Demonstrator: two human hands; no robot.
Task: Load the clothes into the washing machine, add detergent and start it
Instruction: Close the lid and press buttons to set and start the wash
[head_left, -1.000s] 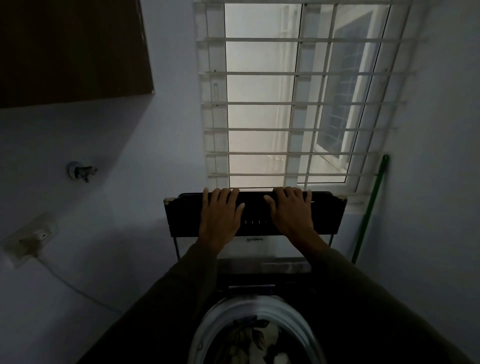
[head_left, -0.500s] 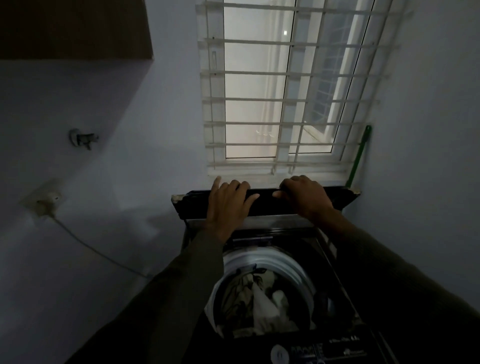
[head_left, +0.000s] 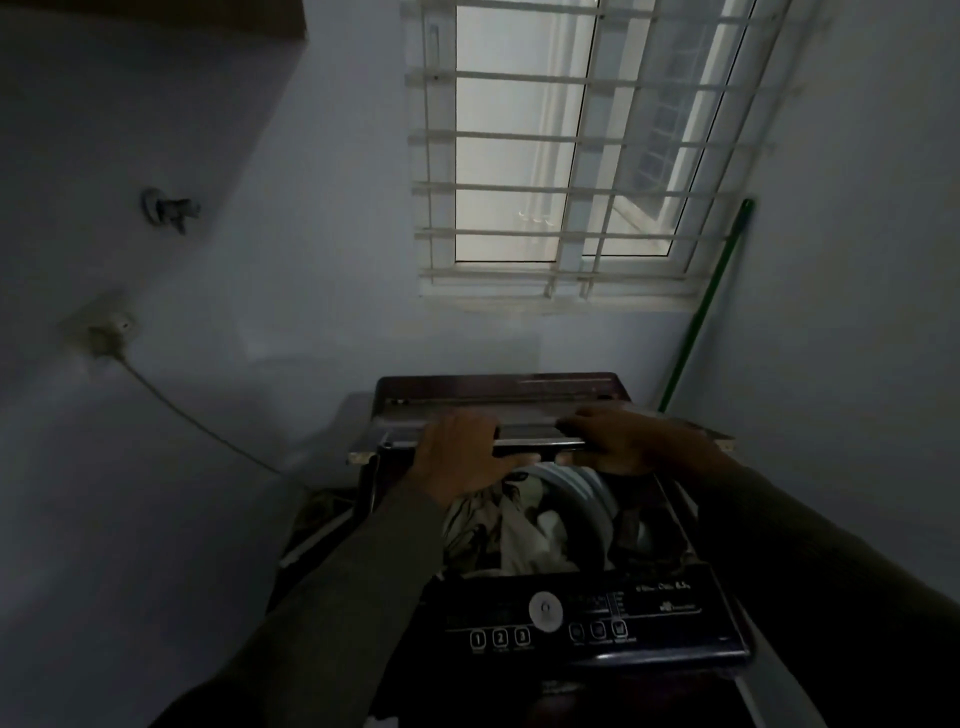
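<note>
A dark top-loading washing machine stands below me, its control panel (head_left: 582, 621) nearest, with a round dial and several buttons. Patterned and white clothes (head_left: 519, 525) lie in the drum. The folding lid (head_left: 524, 436) is low over the back of the opening, nearly flat. My left hand (head_left: 457, 457) grips the lid's front edge on the left, and my right hand (head_left: 623, 441) grips it on the right. Both arms wear dark sleeves. No detergent is in view.
A barred window (head_left: 571, 156) is in the wall behind the machine. A green pole (head_left: 706, 306) leans in the right corner. On the left wall are a tap (head_left: 169, 208) and a socket (head_left: 109, 332) with a cable running down toward the machine.
Both hands have brought the lid down from upright against the window to low over the drum. The view has tilted down, so the control panel now shows.
</note>
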